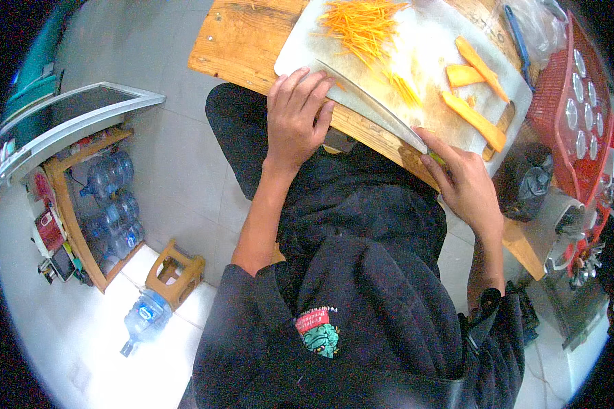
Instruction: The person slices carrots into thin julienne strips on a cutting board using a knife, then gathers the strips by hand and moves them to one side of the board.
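Note:
My right hand (458,186) is closed around the yellow-green handle of a kitchen knife (376,108). The blade lies slantwise along the near edge of a white cutting board (506,71), its tip towards the upper left. At the board's near left edge my left hand (299,110) rests with its fingers spread, close to the blade's tip and holding nothing that I can see. A heap of shredded carrot (360,25) is on the far left of the board, with a few strips (403,88) nearer the blade. Several larger carrot pieces (473,121) lie on the right.
The board sits on a wooden table (240,43). Right of it are a blue-handled tool (517,43), a clear plastic bag (542,30) and a red plastic basket (547,97). A large water bottle (146,317) and a brown stool (174,273) occupy the floor at left.

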`<move>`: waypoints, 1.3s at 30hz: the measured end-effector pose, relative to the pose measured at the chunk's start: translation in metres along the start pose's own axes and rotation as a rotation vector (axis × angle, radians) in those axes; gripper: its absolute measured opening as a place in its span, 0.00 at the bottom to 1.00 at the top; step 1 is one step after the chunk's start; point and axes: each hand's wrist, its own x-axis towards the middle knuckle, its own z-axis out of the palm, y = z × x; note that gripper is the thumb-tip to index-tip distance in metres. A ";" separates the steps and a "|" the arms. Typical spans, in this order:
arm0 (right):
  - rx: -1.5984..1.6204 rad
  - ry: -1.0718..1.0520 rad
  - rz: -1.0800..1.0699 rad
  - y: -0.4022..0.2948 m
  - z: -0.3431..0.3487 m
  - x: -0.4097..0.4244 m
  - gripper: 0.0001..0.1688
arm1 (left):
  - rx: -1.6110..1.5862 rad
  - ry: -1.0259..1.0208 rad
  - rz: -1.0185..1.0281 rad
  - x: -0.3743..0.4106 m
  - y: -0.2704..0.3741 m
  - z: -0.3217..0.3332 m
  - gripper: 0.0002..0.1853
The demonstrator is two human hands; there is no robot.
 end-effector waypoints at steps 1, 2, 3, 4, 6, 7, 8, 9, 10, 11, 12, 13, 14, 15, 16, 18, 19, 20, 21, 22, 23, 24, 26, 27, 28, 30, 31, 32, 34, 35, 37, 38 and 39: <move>-0.013 -0.003 -0.007 -0.001 -0.001 0.003 0.30 | 0.009 -0.005 0.006 -0.002 0.001 0.001 0.18; -0.025 -0.005 -0.013 -0.003 -0.002 0.004 0.30 | 0.018 -0.010 0.013 -0.004 0.002 0.001 0.18; -0.033 -0.006 -0.004 -0.006 -0.003 0.004 0.30 | 0.025 -0.016 0.021 -0.005 0.004 0.001 0.18; -0.040 -0.007 0.006 -0.009 -0.004 0.004 0.30 | 0.013 -0.020 0.031 -0.005 0.006 0.002 0.18; -0.035 -0.008 0.008 -0.009 -0.003 0.003 0.30 | -0.012 -0.031 0.051 -0.008 0.012 0.003 0.18; -0.024 -0.008 0.000 -0.006 0.000 0.002 0.30 | -0.017 -0.036 0.054 -0.009 0.014 0.003 0.18; -0.012 -0.008 -0.008 -0.005 0.002 0.001 0.30 | -0.022 -0.041 0.058 -0.010 0.016 0.003 0.18; -0.007 -0.012 -0.001 -0.006 0.003 0.000 0.30 | -0.028 -0.048 0.064 -0.010 0.017 0.003 0.18; -0.003 -0.016 0.005 -0.009 0.003 -0.001 0.30 | -0.031 -0.046 0.063 -0.010 0.018 0.003 0.18; 0.002 -0.020 0.011 -0.011 0.003 -0.002 0.30 | -0.035 -0.044 0.063 -0.010 0.019 0.003 0.18; 0.003 -0.029 0.021 -0.011 0.004 -0.003 0.31 | -0.034 -0.040 0.061 -0.010 0.019 0.002 0.18; 0.003 -0.038 0.031 -0.012 0.005 -0.003 0.31 | -0.039 -0.042 0.056 -0.011 0.020 0.002 0.18; 0.004 -0.047 0.042 -0.013 0.006 -0.004 0.32 | -0.045 -0.044 0.052 -0.011 0.020 0.002 0.18; 0.008 -0.046 0.040 -0.013 0.007 -0.004 0.33 | -0.053 -0.046 0.049 -0.011 0.020 0.003 0.19; 0.013 -0.044 0.038 -0.013 0.009 -0.004 0.34 | -0.045 -0.058 0.058 -0.012 0.019 0.004 0.19; -0.013 -0.022 0.032 -0.016 0.015 -0.006 0.36 | -0.027 -0.083 0.077 -0.011 0.015 0.002 0.20; -0.044 -0.001 0.028 -0.020 0.020 -0.010 0.37 | -0.031 -0.096 0.085 -0.011 0.014 0.000 0.20; -0.075 0.019 0.023 -0.024 0.024 -0.013 0.38 | -0.034 -0.109 0.093 -0.010 0.013 -0.003 0.20; -0.080 -0.033 0.071 -0.031 0.024 -0.014 0.38 | -0.041 -0.119 0.104 -0.009 0.012 -0.003 0.20; -0.084 -0.086 0.119 -0.039 0.022 -0.015 0.39 | -0.045 -0.129 0.118 -0.009 0.009 -0.004 0.20; -0.087 -0.139 0.166 -0.043 0.022 -0.018 0.39 | -0.049 -0.139 0.132 -0.009 0.006 -0.005 0.20; -0.076 -0.055 0.092 -0.041 0.028 -0.022 0.41 | -0.051 -0.150 0.145 -0.010 0.003 -0.006 0.20; -0.098 -0.058 0.066 -0.041 0.030 -0.026 0.48 | -0.044 -0.171 0.160 -0.009 0.000 -0.007 0.20; -0.108 -0.059 0.053 -0.042 0.030 -0.026 0.51 | -0.040 -0.182 0.167 -0.008 -0.002 -0.007 0.19; -0.099 -0.084 0.066 -0.044 0.030 -0.027 0.52 | -0.041 -0.183 0.169 -0.009 -0.003 -0.007 0.20; -0.081 -0.133 0.088 -0.047 0.027 -0.027 0.52 | -0.042 -0.182 0.171 -0.011 -0.005 -0.005 0.20; -0.081 -0.140 0.089 -0.048 0.026 -0.026 0.52 | -0.044 -0.180 0.170 -0.012 -0.006 -0.004 0.20; -0.081 -0.148 0.090 -0.048 0.025 -0.026 0.52 | -0.045 -0.177 0.168 -0.013 -0.007 -0.003 0.20; -0.061 -0.164 0.104 -0.048 0.025 -0.026 0.51 | -0.061 -0.171 0.156 -0.014 -0.007 0.000 0.20; -0.042 -0.173 0.114 -0.048 0.025 -0.026 0.51 | -0.073 -0.168 0.144 -0.015 -0.006 0.001 0.20; -0.009 -0.167 0.103 -0.046 0.027 -0.024 0.50 | -0.072 -0.165 0.131 -0.017 -0.006 0.000 0.20; 0.004 -0.151 0.089 -0.044 0.029 -0.024 0.50 | -0.067 -0.167 0.133 -0.019 -0.006 -0.001 0.21; 0.016 -0.132 0.083 -0.043 0.030 -0.024 0.50 | -0.068 -0.168 0.139 -0.018 -0.005 -0.001 0.21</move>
